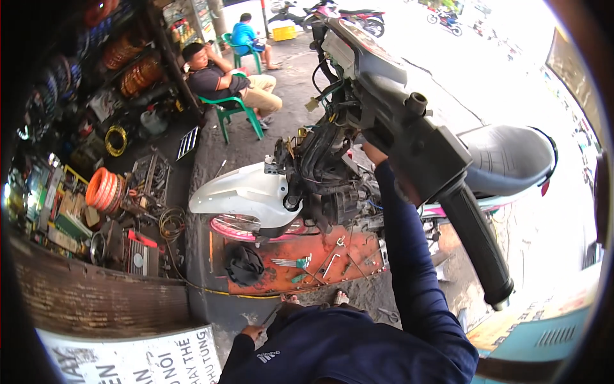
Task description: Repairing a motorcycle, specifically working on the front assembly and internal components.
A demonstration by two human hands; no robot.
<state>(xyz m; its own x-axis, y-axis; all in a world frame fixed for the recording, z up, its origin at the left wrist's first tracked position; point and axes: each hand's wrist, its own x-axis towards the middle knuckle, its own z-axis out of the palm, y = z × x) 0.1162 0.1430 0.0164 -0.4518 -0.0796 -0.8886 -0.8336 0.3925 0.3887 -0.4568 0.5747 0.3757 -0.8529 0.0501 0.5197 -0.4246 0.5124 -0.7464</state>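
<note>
A motorbike with its front panels off stands before me, its black handlebar grip (476, 237) angled toward me on the right. Its white front fender (240, 192) and pink wheel rim (236, 227) point left. My right hand (374, 154) reaches in among the exposed frame and wiring (323, 150) below the handlebar; its fingers are hidden. Low beside my body, my left hand (252, 331) is closed, with a thin dark shape by it that I cannot make out. On the orange-red platform (240, 288) under the bike lie a hex key set (293, 262), several wrenches (330, 264) and a black cloth or bag (244, 265).
Two people sit on green chairs (220, 112) at the back left. Shop shelves, orange rings (104, 191), a toolbox (142, 253) and a coiled hose (171, 224) fill the left. A white signboard (137, 355) stands at lower left, a teal cabinet (543, 339) at lower right.
</note>
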